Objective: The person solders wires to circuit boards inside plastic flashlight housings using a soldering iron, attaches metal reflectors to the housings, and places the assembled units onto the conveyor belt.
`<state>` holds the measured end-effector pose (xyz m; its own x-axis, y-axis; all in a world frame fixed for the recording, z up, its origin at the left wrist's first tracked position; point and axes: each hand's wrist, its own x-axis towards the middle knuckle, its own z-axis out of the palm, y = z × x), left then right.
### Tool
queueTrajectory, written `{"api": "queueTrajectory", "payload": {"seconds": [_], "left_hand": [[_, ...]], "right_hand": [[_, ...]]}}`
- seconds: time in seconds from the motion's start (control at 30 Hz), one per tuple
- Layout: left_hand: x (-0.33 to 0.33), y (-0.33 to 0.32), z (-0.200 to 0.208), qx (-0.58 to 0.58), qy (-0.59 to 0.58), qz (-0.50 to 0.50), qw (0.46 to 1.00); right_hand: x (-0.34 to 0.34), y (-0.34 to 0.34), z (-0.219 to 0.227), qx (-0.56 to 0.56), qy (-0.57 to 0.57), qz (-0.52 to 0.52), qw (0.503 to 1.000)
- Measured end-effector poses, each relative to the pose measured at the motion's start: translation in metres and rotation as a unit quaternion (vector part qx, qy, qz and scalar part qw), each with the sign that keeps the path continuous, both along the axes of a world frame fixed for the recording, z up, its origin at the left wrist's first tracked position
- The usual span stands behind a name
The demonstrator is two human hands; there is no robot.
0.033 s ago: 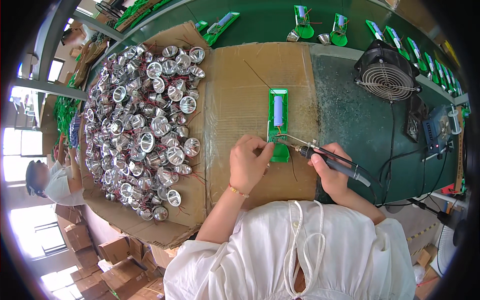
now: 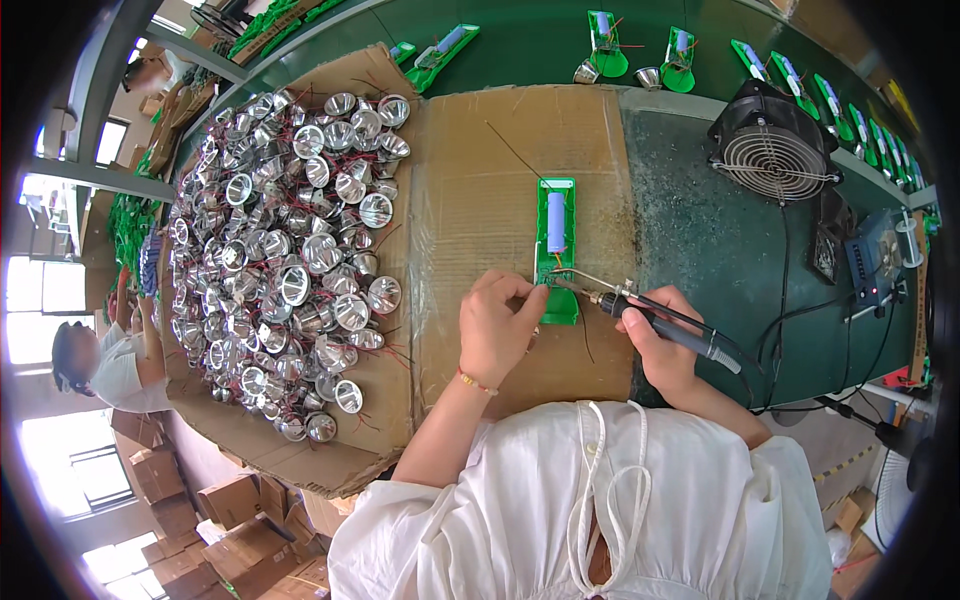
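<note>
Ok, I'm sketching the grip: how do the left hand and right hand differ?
The left hand reaches over the green case's edge; the right hand holds the soldering iron. The left hand wears a bracelet at its wrist; the right hand shows none. Both are gloveless.

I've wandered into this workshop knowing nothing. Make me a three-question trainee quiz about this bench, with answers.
1. Which of the person's hands holds the soldering iron?

2. True or false: a pale violet cylinder lies inside the green casing on the cardboard sheet.

3. Where do the heaped silver reflector cups lie?
A: right of that casing
B: left of it
C: underneath it

Key:
1. The right hand.
2. True.
3. B.
</note>
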<state>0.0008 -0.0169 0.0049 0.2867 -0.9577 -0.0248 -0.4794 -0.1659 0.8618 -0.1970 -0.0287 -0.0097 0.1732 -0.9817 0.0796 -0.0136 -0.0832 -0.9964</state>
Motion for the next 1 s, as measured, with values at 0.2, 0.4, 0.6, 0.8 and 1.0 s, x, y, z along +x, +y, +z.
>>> {"api": "queueTrajectory", "payload": {"seconds": [0.2, 0.4, 0.6, 0.8, 1.0], "left_hand": [[-0.001, 0.001, -0.001, -0.023, -0.012, 0.000, 1.000], [0.001, 0.001, 0.004, 0.003, -0.013, -0.004, 1.000], [0.011, -0.002, 0.014, 0.026, 0.099, 0.052, 0.993], [0.004, -0.063, 0.010, 0.078, -0.160, -0.083, 0.981], [0.050, -0.247, -0.009, -0.131, -0.197, 0.086, 0.968]], "right_hand": [[-0.012, 0.005, -0.001, -0.022, -0.008, -0.026, 0.999], [-0.018, 0.006, 0.000, -0.016, -0.034, -0.038, 0.999], [-0.031, -0.002, -0.004, -0.002, -0.047, -0.093, 0.994], [-0.049, -0.013, -0.012, 0.005, -0.003, -0.119, 0.993], [-0.044, -0.012, -0.022, 0.020, 0.017, -0.128, 0.991]]}}
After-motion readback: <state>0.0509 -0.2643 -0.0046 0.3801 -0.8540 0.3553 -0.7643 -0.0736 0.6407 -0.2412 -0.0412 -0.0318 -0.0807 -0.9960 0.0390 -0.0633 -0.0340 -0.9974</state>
